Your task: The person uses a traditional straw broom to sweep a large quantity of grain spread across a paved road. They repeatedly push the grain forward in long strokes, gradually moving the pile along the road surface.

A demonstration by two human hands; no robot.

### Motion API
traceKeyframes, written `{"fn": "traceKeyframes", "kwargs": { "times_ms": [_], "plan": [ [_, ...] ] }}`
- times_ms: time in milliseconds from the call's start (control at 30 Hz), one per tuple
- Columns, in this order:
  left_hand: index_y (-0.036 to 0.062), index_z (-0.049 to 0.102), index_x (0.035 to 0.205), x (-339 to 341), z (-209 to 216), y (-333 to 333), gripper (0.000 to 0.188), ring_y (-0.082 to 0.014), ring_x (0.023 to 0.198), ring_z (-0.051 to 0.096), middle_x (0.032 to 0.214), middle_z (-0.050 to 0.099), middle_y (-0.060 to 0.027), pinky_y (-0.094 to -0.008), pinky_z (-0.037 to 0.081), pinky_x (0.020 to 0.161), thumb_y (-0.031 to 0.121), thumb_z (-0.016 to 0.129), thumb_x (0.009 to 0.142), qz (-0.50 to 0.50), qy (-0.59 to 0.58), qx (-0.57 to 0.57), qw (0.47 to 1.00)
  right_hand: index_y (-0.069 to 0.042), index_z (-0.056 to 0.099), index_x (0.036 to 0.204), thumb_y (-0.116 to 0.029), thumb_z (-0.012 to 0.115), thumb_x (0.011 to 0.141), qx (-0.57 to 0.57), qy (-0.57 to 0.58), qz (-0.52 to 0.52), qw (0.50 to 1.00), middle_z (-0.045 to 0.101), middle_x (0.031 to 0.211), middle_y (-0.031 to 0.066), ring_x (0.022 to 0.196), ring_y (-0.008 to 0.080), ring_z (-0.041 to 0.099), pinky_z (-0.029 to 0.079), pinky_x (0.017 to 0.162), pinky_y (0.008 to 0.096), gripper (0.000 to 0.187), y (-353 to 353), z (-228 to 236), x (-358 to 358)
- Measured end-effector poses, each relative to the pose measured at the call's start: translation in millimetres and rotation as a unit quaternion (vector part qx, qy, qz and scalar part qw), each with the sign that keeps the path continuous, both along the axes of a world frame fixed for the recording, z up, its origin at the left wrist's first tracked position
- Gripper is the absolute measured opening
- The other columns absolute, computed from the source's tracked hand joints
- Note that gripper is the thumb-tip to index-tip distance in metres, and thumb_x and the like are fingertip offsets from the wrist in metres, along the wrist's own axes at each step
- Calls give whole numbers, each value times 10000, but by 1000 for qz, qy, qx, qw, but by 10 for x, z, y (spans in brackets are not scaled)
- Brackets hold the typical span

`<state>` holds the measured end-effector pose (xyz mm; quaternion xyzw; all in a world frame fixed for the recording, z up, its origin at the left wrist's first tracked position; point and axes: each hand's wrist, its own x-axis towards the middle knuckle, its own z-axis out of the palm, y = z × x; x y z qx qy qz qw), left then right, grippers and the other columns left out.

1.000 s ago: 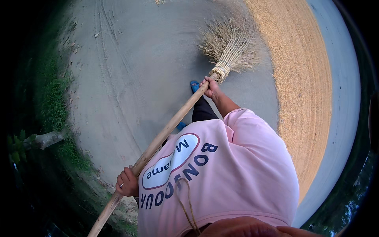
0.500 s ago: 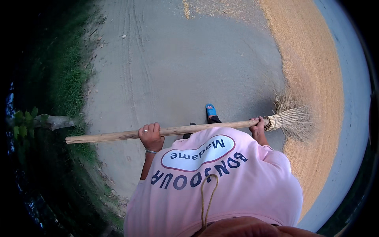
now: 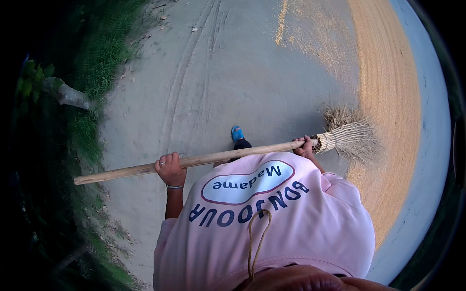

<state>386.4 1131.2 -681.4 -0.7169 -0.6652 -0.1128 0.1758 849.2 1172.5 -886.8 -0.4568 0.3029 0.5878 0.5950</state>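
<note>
Left hand (image 3: 170, 169) wraps the broom (image 3: 233, 155) between 8 and 9 o'clock, right hand (image 3: 305, 148) grips it at 3, just shy of the bristles (image 3: 352, 137), which sit farther out at 3 over the edge of the grain strip (image 3: 391, 97). Honestly, I'd hold the broom low and use short, flat strokes against scatter. Count: two hands, one broom, one blue sandal (image 3: 237, 133) showing, one grain strip, one loose grain patch (image 3: 323, 41) at 1.

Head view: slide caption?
Left hand and right hand grip a twig broom by its wooden handle, bristles at the golden grain's edge.
</note>
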Motion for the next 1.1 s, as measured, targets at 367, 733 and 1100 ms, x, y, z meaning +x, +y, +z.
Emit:
{"fn": "traceKeyframes", "kwargs": {
  "times_ms": [367,733,1100],
  "plan": [
    [124,475,687,-800,245,-629,115,-184,696,470,647,457,-11,-349,339,674,135,585,654,356,101,-36,928,-80,384,662,-141,467,759,49,49,283,956,381,530,52,479,202,411,411,497,337,141,2108,-48,-2389],
    [164,438,645,231,1083,-367,95,-159,594,438,585,395,16,-293,313,579,99,506,644,491,280,-14,825,-65,400,714,-140,452,773,105,133,467,868,423,540,75,481,226,436,430,507,354,109,3049,30,-3586],
    [164,431,641,1184,1273,1384,195,-143,597,453,585,412,23,-275,308,587,270,487,795,304,335,-8,892,-57,393,739,-139,446,795,126,189,302,926,432,566,70,515,211,453,444,533,355,112,3867,-272,-1423]
  ]
}}
